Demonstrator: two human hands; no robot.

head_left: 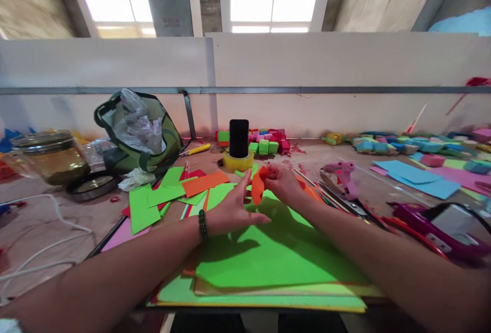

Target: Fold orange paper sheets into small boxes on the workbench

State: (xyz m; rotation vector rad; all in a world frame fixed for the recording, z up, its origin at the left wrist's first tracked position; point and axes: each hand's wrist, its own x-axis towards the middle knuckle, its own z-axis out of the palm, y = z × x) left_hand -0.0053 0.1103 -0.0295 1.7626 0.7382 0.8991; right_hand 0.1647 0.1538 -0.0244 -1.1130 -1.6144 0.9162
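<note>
Over a stack of bright green sheets point(276, 251), my right hand point(283, 183) pinches a small curved orange paper piece point(258, 187) between thumb and fingers. My left hand point(233, 207), with a dark beaded bracelet at the wrist, is just left of that piece. Its thumb stretches out and its fingers are apart; nothing shows in it. Whether its fingertips touch the orange piece I cannot tell. Left of the hands lie cut green pieces point(143, 210) and a flat orange strip point(205, 183).
A black phone point(238, 138) stands upright in a yellow tape roll point(238, 161). Behind are coloured paper blocks point(268, 141). On the left are a green bag point(161, 133), a glass jar point(49, 156) and a white cable point(57, 215). Rightward lie a pink glue gun point(346, 178), scissors point(355, 207) and blue sheets point(418, 177).
</note>
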